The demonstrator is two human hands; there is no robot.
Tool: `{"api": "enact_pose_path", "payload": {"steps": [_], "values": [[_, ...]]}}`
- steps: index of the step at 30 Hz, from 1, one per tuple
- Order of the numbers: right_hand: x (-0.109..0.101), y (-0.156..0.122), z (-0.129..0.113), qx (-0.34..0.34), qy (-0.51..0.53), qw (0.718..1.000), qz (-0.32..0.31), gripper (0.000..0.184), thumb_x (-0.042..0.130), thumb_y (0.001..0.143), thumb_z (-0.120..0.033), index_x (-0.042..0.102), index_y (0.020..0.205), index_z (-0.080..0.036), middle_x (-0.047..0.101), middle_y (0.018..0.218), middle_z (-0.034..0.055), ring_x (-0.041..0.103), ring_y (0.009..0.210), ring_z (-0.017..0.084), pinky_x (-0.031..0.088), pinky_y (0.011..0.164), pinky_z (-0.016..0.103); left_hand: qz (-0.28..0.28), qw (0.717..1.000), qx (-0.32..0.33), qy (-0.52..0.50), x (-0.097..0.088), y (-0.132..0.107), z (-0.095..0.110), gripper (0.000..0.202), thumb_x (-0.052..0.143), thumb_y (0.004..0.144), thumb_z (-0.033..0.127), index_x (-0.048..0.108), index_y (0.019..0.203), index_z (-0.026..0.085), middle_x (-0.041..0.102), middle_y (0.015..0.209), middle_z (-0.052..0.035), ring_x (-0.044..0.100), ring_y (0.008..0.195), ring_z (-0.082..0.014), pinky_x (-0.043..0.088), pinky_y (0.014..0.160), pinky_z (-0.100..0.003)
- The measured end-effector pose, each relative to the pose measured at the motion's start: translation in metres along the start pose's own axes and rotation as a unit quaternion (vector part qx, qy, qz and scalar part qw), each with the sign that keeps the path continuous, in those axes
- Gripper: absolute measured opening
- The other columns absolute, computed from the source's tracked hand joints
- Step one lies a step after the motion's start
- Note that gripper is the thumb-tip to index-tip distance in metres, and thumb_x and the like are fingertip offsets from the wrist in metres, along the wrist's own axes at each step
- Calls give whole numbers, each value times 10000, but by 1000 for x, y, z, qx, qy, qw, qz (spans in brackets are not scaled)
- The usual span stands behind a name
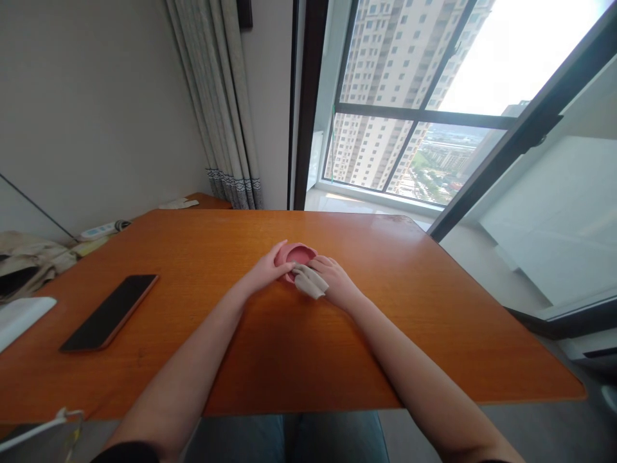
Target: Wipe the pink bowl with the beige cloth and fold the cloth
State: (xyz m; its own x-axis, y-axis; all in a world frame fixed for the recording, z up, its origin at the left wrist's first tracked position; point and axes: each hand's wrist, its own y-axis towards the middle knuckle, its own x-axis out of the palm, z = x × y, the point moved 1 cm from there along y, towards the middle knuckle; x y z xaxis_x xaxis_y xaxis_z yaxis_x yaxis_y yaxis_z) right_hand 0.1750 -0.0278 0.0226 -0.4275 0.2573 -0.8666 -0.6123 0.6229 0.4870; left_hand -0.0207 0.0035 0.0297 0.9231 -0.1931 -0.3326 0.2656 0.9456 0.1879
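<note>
A small pink bowl (299, 253) sits near the middle of the orange wooden table (270, 360). My left hand (266, 269) grips the bowl's left rim, fingers curled around it. My right hand (337, 281) pinches a beige cloth (308, 281) and presses it against the bowl's near side. Both forearms reach in from the bottom of the view. The bowl's inside is partly hidden by the cloth and my fingers.
A dark phone (110, 312) lies flat at the table's left. A white object (19, 318) and crumpled fabric (29, 260) lie at the far left edge. A power strip (103, 228) sits by the wall. Curtains (226, 109) and a large window (414, 103) stand behind.
</note>
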Motion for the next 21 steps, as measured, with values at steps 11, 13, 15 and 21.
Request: {"api": "enact_pose_path", "payload": {"steps": [11,13,15,21], "values": [[3,3,-10,-38,26,998,-38,150,510,895,-239,650,940,-207,640,957,48,509,930,169,389,833,291,75,993,80,33,15,-8,3,600,555,702,174,445,1292,176,472,1358,-89,417,1270,-233,275,1100,-356],[1,3,-11,-27,-6,999,-34,159,505,901,-261,642,964,-209,639,936,47,515,917,164,385,804,287,14,996,75,51,-1,-5,5,599,560,685,163,474,1277,180,504,1327,-84,448,1240,-246,301,1082,-367],[1,3,-12,-13,-48,999,-21,160,505,902,-265,639,968,-207,635,892,51,516,889,167,378,765,291,-19,998,59,32,-8,-4,7,659,608,684,200,432,1319,188,528,1297,-87,482,1203,-256,341,1050,-381],[5,2,-15,21,-88,996,-10,116,538,871,-218,647,896,-188,634,866,65,506,862,199,403,733,316,135,987,21,-85,29,-13,8,803,658,719,371,267,1390,165,497,1298,-134,480,1198,-250,350,1033,-388]]}}
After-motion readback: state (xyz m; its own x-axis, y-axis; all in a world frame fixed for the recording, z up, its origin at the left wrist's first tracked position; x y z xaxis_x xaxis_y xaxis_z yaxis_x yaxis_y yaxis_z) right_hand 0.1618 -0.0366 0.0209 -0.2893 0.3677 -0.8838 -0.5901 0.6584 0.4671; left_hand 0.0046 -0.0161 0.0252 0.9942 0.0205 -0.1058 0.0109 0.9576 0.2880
